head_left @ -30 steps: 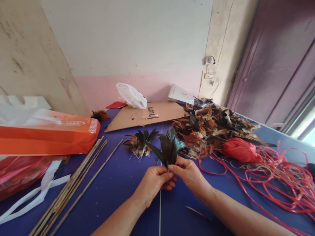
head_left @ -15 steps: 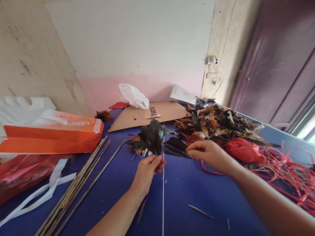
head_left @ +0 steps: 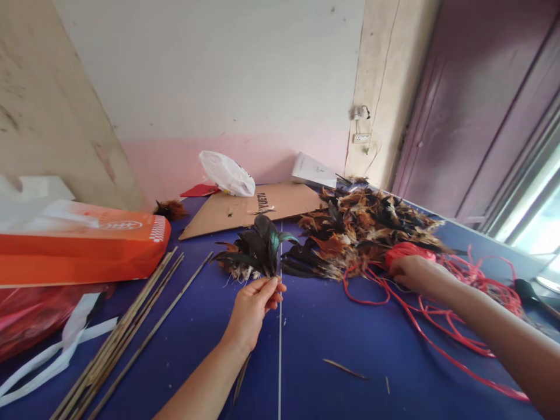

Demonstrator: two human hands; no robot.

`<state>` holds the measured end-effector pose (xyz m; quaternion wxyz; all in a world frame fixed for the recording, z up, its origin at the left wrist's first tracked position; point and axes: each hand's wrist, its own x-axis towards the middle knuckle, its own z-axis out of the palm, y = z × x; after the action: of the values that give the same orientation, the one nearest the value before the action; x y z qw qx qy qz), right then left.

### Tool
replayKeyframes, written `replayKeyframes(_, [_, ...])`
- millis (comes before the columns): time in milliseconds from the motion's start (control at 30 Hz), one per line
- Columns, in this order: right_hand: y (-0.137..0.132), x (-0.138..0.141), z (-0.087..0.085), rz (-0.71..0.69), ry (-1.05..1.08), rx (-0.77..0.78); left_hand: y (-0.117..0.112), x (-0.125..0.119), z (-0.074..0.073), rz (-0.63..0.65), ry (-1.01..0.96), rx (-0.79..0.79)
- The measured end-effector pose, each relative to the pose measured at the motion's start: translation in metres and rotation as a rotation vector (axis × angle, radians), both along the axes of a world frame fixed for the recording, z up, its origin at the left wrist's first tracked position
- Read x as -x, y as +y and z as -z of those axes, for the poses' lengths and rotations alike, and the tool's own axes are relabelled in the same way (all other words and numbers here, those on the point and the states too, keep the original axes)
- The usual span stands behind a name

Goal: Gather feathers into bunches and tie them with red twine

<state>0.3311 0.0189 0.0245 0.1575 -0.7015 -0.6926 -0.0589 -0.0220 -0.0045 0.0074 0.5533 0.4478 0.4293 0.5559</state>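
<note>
My left hand (head_left: 258,300) pinches a bunch of glossy black-green feathers (head_left: 262,245) by their lower ends, tips pointing up and fanned out. Behind that bunch lies another small clump of dark and brown feathers (head_left: 238,265) with pale fluffy ends. Over on the right, my right hand (head_left: 415,274) is curled down at the near side of a red ball of plastic twine (head_left: 405,251). Its fingertips are partly hidden and close around the twine there. Loose red strands (head_left: 420,329) trail from this spot across the table toward the front right.
A large heap of brown and black feathers (head_left: 350,221) covers the back right. Thin sticks (head_left: 126,326) lie at left, near an orange bag (head_left: 83,251). Cardboard (head_left: 219,213), a white plastic bag (head_left: 227,175) and a white box (head_left: 312,170) are at the back of the blue table (head_left: 324,326).
My right hand has moved right, from the black feathers at the heap's edge to the red twine. My left hand still holds its feather bunch. The view has turned slightly right.
</note>
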Motion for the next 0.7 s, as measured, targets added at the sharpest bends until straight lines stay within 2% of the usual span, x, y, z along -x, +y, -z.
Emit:
replayKeyframes(100, [-0.006,0.009,0.003,0.009,-0.031,0.146,0.000,0.001,0.001,0.021,0.003,-0.005])
replayKeyframes(200, [-0.009,0.018,0.000,0.027,0.002,0.138,-0.001,0.002,0.001,0.035,0.014,-0.006])
replayKeyframes(300, [-0.010,0.022,-0.017,0.002,0.074,0.117,-0.003,0.001,-0.001,0.048,0.012,-0.004])
replayKeyframes(333, [-0.010,0.023,-0.026,-0.020,0.155,0.131,-0.003,0.001,-0.001,0.059,0.006,-0.007])
replayKeyframes(433, [-0.014,0.028,-0.053,-0.124,0.701,0.254,-0.004,0.000,-0.003,0.106,-0.026,-0.003])
replayKeyframes(500, [-0.018,0.034,-0.067,-0.212,0.964,0.292,-0.005,-0.001,-0.003,0.136,-0.059,0.015])
replayKeyframes(600, [-0.024,0.050,-0.079,-0.316,1.171,0.299,-0.006,-0.002,-0.005,0.169,-0.113,0.024])
replayKeyframes(700, [-0.031,0.077,-0.083,-0.402,1.180,0.341,-0.009,-0.002,-0.010,0.226,-0.157,0.015])
